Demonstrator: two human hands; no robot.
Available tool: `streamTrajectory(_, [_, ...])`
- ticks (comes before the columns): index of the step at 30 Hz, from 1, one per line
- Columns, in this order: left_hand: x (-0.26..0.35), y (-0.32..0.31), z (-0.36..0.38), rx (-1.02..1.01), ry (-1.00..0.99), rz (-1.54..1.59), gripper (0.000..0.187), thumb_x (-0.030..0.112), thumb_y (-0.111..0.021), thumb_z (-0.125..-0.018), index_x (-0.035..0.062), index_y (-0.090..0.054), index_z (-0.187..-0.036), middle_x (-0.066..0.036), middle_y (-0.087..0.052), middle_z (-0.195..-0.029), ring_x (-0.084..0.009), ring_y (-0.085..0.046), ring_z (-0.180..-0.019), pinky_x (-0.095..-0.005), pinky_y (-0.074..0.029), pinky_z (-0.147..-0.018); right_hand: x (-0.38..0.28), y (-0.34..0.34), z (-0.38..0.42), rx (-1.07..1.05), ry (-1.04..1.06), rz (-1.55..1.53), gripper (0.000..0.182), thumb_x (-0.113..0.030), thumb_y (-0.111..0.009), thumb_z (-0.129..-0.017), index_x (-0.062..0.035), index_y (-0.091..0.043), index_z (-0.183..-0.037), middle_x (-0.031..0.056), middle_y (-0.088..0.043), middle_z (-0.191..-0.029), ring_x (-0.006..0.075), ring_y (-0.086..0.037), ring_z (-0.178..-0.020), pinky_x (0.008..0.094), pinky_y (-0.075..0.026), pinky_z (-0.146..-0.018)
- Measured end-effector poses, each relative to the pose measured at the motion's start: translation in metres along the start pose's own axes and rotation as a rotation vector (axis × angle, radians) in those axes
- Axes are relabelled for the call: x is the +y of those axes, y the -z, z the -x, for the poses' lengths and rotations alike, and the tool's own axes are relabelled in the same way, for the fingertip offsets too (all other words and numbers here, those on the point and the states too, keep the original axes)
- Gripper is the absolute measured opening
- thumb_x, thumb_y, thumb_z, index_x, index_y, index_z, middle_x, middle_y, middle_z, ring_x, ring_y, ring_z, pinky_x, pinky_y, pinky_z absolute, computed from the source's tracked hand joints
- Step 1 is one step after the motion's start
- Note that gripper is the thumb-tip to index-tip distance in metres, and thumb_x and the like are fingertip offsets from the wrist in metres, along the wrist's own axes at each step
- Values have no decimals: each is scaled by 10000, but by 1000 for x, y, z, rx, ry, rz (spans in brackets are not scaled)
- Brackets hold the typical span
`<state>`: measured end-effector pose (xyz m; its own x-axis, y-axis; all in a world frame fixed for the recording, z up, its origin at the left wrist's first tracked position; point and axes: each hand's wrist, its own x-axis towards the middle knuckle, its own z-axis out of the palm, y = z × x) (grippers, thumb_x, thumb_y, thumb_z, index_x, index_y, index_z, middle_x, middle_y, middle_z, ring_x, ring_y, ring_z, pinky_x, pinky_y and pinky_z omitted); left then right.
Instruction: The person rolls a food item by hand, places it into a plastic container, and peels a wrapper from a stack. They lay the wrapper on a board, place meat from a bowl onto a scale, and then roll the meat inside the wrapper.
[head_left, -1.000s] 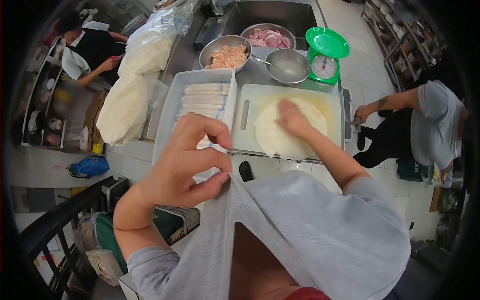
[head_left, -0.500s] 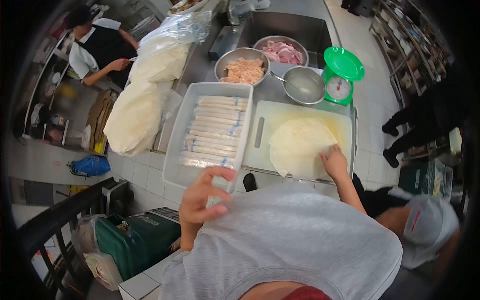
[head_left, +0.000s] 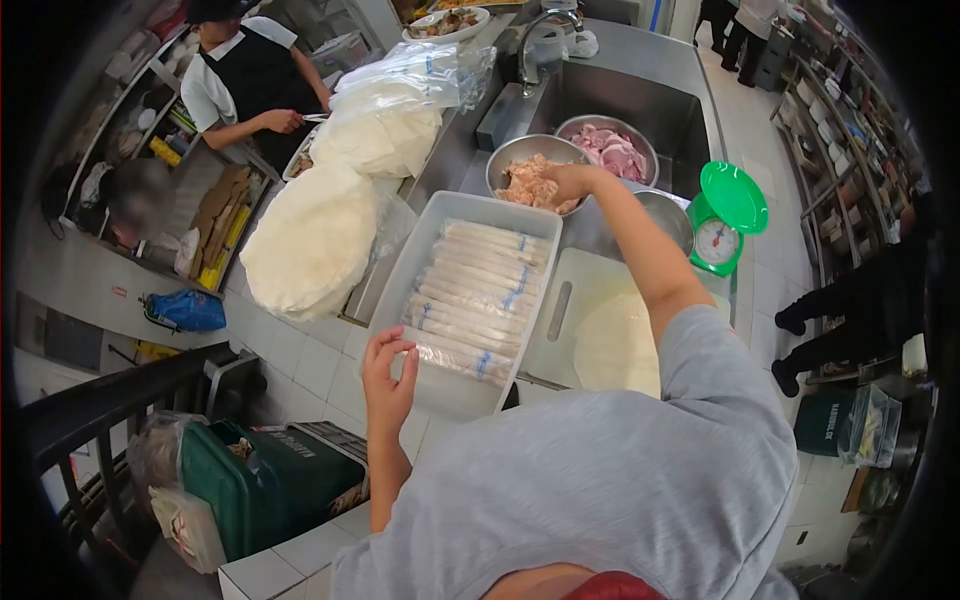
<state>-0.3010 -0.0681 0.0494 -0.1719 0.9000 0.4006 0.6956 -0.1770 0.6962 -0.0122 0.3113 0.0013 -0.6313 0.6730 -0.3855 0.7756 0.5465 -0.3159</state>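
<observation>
My right hand (head_left: 570, 186) is in the metal bowl of minced orange-pink filling (head_left: 526, 180), its fingertips hidden against the filling. Beside the lower left wall of a plastic tub (head_left: 452, 400), my left hand (head_left: 390, 378) is raised with fingers apart and nothing between them. Wrapped pale rolls (head_left: 470, 290) lie in rows inside the tub. A round thin pale sheet (head_left: 612, 345) rests on the cutting board (head_left: 548, 345), partly hidden by my right arm and shirt. Another metal bowl (head_left: 672, 222) stands behind my right forearm.
Sliced pink meat (head_left: 610, 152) fills a bowl by the sink (head_left: 645, 100). A green scale (head_left: 718, 245) stands at the counter's right. Stacked pale sheets (head_left: 310, 245), partly under plastic, lie left of the tub. A person in a black apron (head_left: 255, 85) holds a utensil at the upper left.
My right hand has left the round sheet and moved up into the filling bowl. My left hand has shifted slightly left and down beside the tub. The view has shifted, and the counter appears further right.
</observation>
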Motion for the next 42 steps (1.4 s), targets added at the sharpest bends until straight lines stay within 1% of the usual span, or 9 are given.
streamTrajectory(10, [-6, -1, -7, 51, 34, 49, 75, 32, -615, -815, 8, -613, -886, -148, -572, -1055, -273, -563, -976, -337, -438, -847, 3, -45, -24, 26, 66, 149, 488, -237, -649, -681, -24, -591, -1116, 216, -617, -1088, 362, -594, -993, 421, -457, -832])
streamTrajectory(16, [-2, -4, -11, 54, 14, 71, 69, 35, -618, -815, 8, -615, -878, -147, -578, -1065, -273, -564, -984, -337, -436, -852, 9, -48, -33, 5, 136, 126, 471, -235, -615, -718, -38, -602, -1146, 222, -611, -1103, 363, -583, -1013, 405, -453, -862])
streamTrajectory(22, [5, -4, -8, 45, -10, 53, 66, 38, -621, -815, 11, -621, -876, -146, -582, -1066, -273, -563, -1000, -344, -437, -862, 11, -38, -25, 38, 84, -133, 763, -286, -783, -544, -97, -557, -1247, 188, -604, -1158, 302, -581, -1064, 364, -451, -905])
streamTrajectory(32, [11, -6, -1, 31, -1, 36, 75, 42, -622, -818, 12, -621, -887, -147, -582, -1073, -274, -562, -1004, -343, -435, -864, 13, 1, 15, 65, 114, -1207, 377, -204, -774, -701, -47, -619, -1007, 28, -627, -879, 132, -588, -796, 257, -493, -635])
streamTrajectory(34, [14, -7, -2, 13, -4, 38, 77, 41, -621, -818, 13, -621, -890, -146, -581, -1075, -272, -560, -1003, -342, -433, -866, 18, 17, 36, 242, 310, -1177, 272, -217, -722, -759, -31, -624, -932, 33, -632, -839, 144, -583, -666, 271, -495, -582])
streamTrajectory(36, [14, -6, -2, 10, -14, 48, 76, 40, -620, -819, 14, -621, -890, -145, -579, -1079, -272, -559, -1002, -343, -431, -868, 59, 31, 59, 342, 110, -1054, 223, -235, -669, -809, -38, -624, -903, 4, -609, -776, 138, -574, -690, 298, -493, -608])
streamTrajectory(38, [14, -6, -3, 3, -26, 53, 77, 41, -620, -819, 15, -621, -892, -143, -577, -1083, -271, -557, -1001, -344, -431, -869, 81, 41, 109, 720, -223, -661, 267, -269, -674, -798, -51, -602, -934, -4, -590, -768, 124, -556, -674, 290, -450, -593])
streamTrajectory(41, [13, -6, -2, -19, -37, 50, 82, 44, -623, -819, 16, -622, -896, -143, -573, -1086, -270, -554, -1003, -344, -429, -872, 176, 38, 180, 571, -298, 502, 250, -214, -666, -762, -8, -572, -869, 87, -624, -768, 194, -608, -686, 340, -481, -620])
streamTrajectory(42, [9, -7, -1, -30, -34, 50, 85, 45, -624, -818, 16, -623, -897, -144, -571, -1086, -269, -553, -1005, -342, -426, -875, 192, 32, 191, 592, -414, 559, 249, -210, -672, -752, -5, -572, -851, 111, -636, -782, 224, -621, -701, 358, -489, -633])
